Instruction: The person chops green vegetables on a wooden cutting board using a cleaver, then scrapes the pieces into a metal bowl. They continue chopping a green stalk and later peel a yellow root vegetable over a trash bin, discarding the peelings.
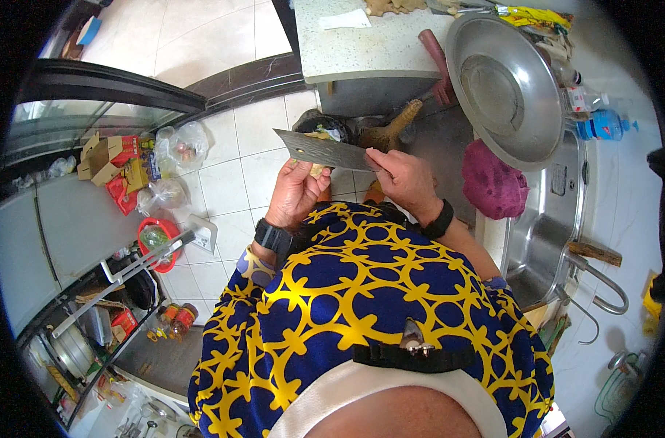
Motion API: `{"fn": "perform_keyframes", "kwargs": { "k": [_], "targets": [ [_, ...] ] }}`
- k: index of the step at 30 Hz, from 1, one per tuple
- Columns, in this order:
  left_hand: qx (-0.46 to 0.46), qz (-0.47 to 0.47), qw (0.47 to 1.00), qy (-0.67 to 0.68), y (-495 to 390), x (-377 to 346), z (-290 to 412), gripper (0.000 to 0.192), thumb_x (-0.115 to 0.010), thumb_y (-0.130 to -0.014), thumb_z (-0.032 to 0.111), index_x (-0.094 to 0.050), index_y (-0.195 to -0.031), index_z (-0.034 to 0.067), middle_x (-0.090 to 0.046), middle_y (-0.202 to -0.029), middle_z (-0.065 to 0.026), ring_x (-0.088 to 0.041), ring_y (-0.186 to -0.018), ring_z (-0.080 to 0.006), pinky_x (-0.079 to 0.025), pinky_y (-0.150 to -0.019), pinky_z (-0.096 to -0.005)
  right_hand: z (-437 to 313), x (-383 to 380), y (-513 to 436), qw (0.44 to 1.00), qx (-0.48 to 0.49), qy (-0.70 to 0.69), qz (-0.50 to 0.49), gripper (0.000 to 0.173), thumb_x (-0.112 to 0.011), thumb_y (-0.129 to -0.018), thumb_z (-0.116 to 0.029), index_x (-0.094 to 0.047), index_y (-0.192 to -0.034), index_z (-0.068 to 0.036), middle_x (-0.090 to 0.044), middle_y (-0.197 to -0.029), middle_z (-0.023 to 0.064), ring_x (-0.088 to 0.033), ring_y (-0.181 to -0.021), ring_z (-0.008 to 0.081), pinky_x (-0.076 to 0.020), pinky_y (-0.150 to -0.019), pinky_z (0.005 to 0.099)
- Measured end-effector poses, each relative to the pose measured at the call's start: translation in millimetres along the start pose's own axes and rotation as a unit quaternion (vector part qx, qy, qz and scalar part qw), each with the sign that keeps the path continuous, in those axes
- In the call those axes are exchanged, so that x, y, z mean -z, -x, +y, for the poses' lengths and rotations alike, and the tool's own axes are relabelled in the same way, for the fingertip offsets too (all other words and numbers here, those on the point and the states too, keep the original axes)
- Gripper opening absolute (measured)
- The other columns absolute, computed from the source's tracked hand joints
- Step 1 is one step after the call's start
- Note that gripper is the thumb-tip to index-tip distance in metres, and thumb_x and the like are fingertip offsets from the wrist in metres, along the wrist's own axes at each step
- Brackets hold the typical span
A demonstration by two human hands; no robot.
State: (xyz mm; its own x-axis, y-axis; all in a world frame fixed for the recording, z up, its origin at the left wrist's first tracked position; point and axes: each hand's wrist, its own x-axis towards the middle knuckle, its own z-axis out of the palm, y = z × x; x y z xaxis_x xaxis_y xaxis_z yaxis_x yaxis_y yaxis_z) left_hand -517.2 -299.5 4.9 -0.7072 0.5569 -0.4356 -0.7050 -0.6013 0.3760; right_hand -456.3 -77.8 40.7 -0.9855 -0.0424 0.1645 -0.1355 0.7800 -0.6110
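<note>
My right hand [409, 180] grips the handle end of a kitchen cleaver [332, 153]. The broad blade points to the left, its far end passing just above my left fingers. Between the thumb and fingers of my left hand [293, 196] is a small pale yellow piece of what looks like ginger root [317, 171], partly hidden under the blade. Whether the edge touches it I cannot tell. Beyond the blade stands a bin lined with a black bag [312, 119], with scraps inside. More ginger root [390, 6] lies on the speckled worktop [359, 49].
To the right, a large steel basin [494, 87] sits by the sink [545, 241], near a purple cloth [495, 180]. A broom [403, 119] leans beyond my right hand. Floor left: plastic bags [184, 148], cardboard boxes [110, 159], a red basket [158, 241].
</note>
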Motion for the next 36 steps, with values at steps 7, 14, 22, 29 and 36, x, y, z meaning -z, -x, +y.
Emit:
{"fn": "perform_keyframes", "kwargs": {
  "k": [7,14,22,29,36],
  "targets": [
    [0.004,-0.026,1.0,-0.012,-3,0,3,0.03,-0.056,-0.095,0.02,-0.052,-0.119,0.002,-0.063,-0.105,-0.0151,-0.064,-0.083,-0.0196,-0.056,-0.072,-0.0276,2,-2,-1,0.983,-0.074,-0.164,-0.028,0.02,-0.06,-0.087,-0.014,-0.068,-0.098,0.001,-0.065,-0.074,0.0147,-0.058,-0.057,0.0192,-0.044,-0.052,0.0304],
    [-0.038,0.01,0.993,-0.107,-4,-4,6,0.029,-0.057,-0.094,0.013,-0.052,-0.121,0.004,-0.063,-0.104,-0.0114,-0.065,-0.088,-0.0187,-0.056,-0.07,-0.0247,-2,4,-6,0.979,-0.082,-0.183,-0.048,0.022,-0.061,-0.086,-0.013,-0.067,-0.103,0.0,-0.063,-0.071,0.0126,-0.056,-0.055,0.0203,-0.0429,-0.052,0.0306],
    [-0.026,0.025,0.991,-0.129,-5,1,5,0.026,-0.058,-0.091,0.003,-0.051,-0.117,0.002,-0.063,-0.104,-0.0094,-0.065,-0.085,-0.0163,-0.056,-0.07,-0.0232,-18,12,-12,0.999,0.019,-0.04,0.0,0.027,-0.061,-0.079,-0.007,-0.067,-0.105,-0.006,-0.064,-0.075,0.0105,-0.063,-0.064,0.0249,-0.0504,-0.056,0.0334],
    [-0.042,-0.005,0.988,-0.146,-1,-8,7,0.031,-0.057,-0.093,0.007,-0.049,-0.123,0.002,-0.062,-0.107,-0.0105,-0.065,-0.087,-0.0169,-0.055,-0.071,-0.0231,-1,-4,-3,0.998,0.005,-0.055,0.003,0.029,-0.061,-0.081,-0.006,-0.067,-0.11,-0.005,-0.065,-0.077,0.0095,-0.059,-0.062,0.0211,-0.0461,-0.054,0.0299],
    [-0.055,-0.022,0.987,-0.15,-3,-11,8,0.032,-0.056,-0.094,0.009,-0.049,-0.124,0.006,-0.062,-0.109,-0.011,-0.065,-0.092,-0.019,-0.057,-0.073,-0.0241,13,-12,4,0.994,-0.051,-0.101,0.0,0.024,-0.06,-0.087,-0.011,-0.067,-0.108,-0.003,-0.068,-0.081,0.0114,-0.06,-0.061,0.0192,-0.046,-0.055,0.0288]
  ]
}}
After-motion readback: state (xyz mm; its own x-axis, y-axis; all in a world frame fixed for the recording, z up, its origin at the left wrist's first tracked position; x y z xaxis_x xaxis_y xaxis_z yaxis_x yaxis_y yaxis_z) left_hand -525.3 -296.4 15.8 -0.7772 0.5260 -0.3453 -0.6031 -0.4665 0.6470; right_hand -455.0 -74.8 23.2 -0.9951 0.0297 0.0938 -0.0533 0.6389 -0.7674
